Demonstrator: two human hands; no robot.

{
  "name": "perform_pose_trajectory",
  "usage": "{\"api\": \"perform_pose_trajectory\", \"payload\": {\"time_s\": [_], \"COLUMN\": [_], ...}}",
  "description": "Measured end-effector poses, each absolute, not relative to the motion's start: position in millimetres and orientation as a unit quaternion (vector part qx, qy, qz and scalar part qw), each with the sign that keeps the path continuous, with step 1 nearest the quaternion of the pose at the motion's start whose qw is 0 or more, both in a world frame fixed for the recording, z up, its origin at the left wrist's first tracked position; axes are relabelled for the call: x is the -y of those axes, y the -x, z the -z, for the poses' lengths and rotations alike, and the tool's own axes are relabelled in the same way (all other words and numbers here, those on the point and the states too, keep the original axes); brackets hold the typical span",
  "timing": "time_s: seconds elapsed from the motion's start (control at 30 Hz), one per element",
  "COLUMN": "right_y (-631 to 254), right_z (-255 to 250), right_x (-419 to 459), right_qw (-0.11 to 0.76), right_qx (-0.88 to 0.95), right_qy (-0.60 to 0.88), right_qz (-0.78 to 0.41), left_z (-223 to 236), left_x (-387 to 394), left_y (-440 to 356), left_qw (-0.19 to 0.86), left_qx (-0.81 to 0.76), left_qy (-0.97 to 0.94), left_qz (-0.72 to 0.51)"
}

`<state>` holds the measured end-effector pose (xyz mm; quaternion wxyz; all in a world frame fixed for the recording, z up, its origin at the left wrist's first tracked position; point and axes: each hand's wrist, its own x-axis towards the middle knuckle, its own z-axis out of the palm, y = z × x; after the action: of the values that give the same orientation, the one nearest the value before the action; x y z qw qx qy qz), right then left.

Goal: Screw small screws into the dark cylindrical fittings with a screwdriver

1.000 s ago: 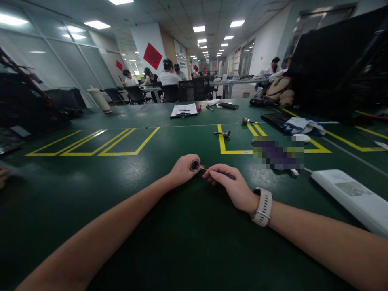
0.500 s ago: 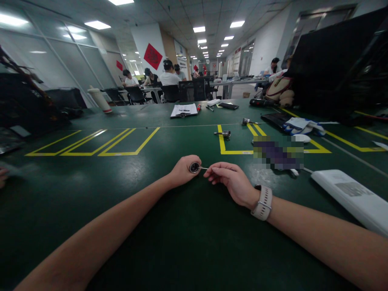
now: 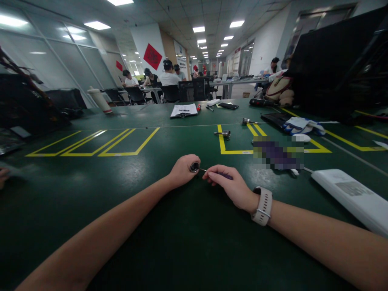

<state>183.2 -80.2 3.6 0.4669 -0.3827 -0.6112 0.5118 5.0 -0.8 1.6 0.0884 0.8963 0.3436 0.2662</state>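
Observation:
Closed around a small round metal part [image 3: 194, 167], my left hand [image 3: 182, 171] turns its dark hollow end toward me. In my right hand [image 3: 228, 182] is a thin screwdriver [image 3: 226, 176] with a dark purple handle, gripped between thumb and fingers. Its slim metal shaft points left at the side of the metal part; whether the tip touches it I cannot make out. A pale watch strap [image 3: 263, 206] circles my right wrist. Farther back lie two similar metal parts with shafts, one nearer [image 3: 224, 133] and one farther [image 3: 247, 121].
Yellow tape [image 3: 236, 152] marks the green table [image 3: 145, 226]. At right lie a long white device [image 3: 348, 194], a blurred purple item [image 3: 275, 153] and blue-white gloves [image 3: 303, 126]. A clipboard [image 3: 184, 110] and phone [image 3: 228, 106] lie behind. Another person's hand [image 3: 3, 176] shows at left.
My right hand has tilted and lowered slightly, so the screwdriver handle now shows and its shaft slants more. The metal part in my left hand has turned a little.

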Motion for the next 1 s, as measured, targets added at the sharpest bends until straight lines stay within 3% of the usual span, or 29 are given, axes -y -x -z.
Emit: {"api": "perform_pose_trajectory", "payload": {"time_s": [0.27, 0.47, 0.73, 1.0], "right_y": [-185.3, -185.1, -183.2, -185.7], "right_z": [-3.4, -3.2, -6.2, -3.8], "right_x": [72.6, 77.5, 80.4, 75.2], "right_qw": [0.509, 0.515, 0.452, 0.487], "right_qx": [0.471, 0.517, 0.63, 0.531], "right_qy": [0.322, 0.349, 0.394, 0.333], "right_qz": [-0.645, -0.588, -0.493, -0.608], "left_z": [-2.5, 0.6, 0.3, -0.8], "left_x": [1.9, -0.7, -0.4, 2.3], "left_y": [-4.5, -4.5, -5.4, -4.1], "left_qw": [0.164, 0.139, 0.069, 0.13], "left_qx": [-0.304, -0.343, -0.369, -0.323], "left_qy": [-0.892, -0.879, -0.889, -0.89], "left_qz": [-0.293, -0.302, -0.263, -0.293]}}
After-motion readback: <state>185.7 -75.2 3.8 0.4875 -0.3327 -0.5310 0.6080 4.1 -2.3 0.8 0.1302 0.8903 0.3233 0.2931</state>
